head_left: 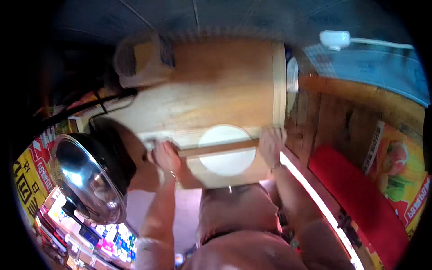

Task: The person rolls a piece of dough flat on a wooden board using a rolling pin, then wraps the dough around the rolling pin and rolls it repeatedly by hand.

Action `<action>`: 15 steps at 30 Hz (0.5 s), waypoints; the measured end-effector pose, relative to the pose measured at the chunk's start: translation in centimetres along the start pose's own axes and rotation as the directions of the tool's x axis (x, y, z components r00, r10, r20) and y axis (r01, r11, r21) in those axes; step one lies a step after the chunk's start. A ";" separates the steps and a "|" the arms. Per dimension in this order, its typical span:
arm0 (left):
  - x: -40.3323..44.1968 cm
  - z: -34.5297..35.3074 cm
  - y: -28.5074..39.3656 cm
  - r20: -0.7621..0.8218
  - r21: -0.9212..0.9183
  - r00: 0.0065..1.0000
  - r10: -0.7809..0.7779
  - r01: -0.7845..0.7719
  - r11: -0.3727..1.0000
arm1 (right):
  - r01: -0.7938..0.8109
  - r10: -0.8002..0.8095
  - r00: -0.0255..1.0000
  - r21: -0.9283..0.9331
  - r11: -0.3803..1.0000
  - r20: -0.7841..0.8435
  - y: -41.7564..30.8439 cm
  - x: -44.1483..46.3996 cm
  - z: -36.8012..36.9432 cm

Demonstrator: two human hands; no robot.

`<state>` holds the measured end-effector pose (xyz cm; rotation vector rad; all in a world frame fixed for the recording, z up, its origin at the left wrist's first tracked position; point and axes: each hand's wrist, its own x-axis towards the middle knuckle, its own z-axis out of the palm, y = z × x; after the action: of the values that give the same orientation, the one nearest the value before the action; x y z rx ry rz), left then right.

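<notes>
A round, flat white sheet, which looks like dough (pixel 227 164), lies near the front edge of a wooden board (pixel 225 99). Across its middle runs a thin wooden rolling pin (pixel 219 146). My left hand (pixel 165 155) is closed around the pin's left end, beside the white round. At the right end, my right hand (pixel 272 143) grips the pin, somewhat blurred by motion. Both hands are just above the board.
A pan with a shiny metal lid (pixel 90 177) stands at the left. At the board's back left is a blurred container (pixel 141 60). A red cushion-like object (pixel 355 198) and a colourful printed sheet (pixel 396 166) lie at the right.
</notes>
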<state>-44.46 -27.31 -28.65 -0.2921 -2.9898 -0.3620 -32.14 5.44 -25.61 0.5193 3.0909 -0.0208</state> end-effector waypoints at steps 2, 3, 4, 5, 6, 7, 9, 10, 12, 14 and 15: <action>6.3 -0.8 2.0 0.093 -0.101 0.996 -0.008 0.018 0.995 | -0.080 0.052 0.987 0.185 0.980 0.151 0.4 4.9 -0.7; 8.8 0.3 2.3 0.071 -0.120 0.997 -0.010 0.018 0.993 | -0.078 0.053 0.989 0.185 0.980 0.134 0.6 7.8 -0.7; 10.3 0.6 2.7 0.062 -0.135 0.998 -0.013 0.021 0.991 | -0.041 0.023 0.996 0.205 0.978 0.085 0.7 9.5 -0.9; 10.4 0.2 3.0 0.076 -0.101 0.997 -0.002 0.010 0.995 | -0.013 0.001 0.999 0.227 0.974 0.054 0.3 8.8 -1.3; 10.1 -0.6 3.3 0.091 -0.067 0.996 0.005 0.001 0.998 | -0.023 0.007 0.997 0.233 0.972 0.070 0.0 6.4 -1.2; 7.1 -0.5 2.3 0.157 -0.026 0.979 -0.130 0.136 0.990 | -0.055 0.053 0.998 0.179 0.982 0.018 0.0 3.9 -0.6; -1.2 0.2 0.2 -0.014 0.111 1.000 0.021 -0.019 0.994 | -0.135 0.148 0.985 0.138 0.981 -0.092 -0.7 -1.1 0.6; -1.4 -0.1 0.3 -0.017 0.110 1.000 0.025 -0.023 0.994 | -0.137 0.151 0.984 0.139 0.981 -0.096 -0.6 -0.9 0.5; -1.6 -0.2 0.3 0.121 0.031 0.988 -0.094 0.091 0.995 | -0.130 0.130 0.991 0.090 0.987 0.004 -0.5 -0.9 0.3; 5.4 -0.7 2.3 0.133 -0.095 0.990 -0.056 0.069 0.993 | -0.077 0.053 0.991 0.203 0.976 0.122 0.3 4.1 -0.1; 9.1 -0.2 3.1 0.091 -0.134 0.994 -0.053 0.065 0.989 | -0.120 0.105 0.992 0.230 0.966 0.075 0.8 6.1 1.7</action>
<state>-52.70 -22.80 -26.56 -0.2379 -3.0693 -0.5773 -37.66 8.21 -27.42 0.6857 3.0084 -0.3980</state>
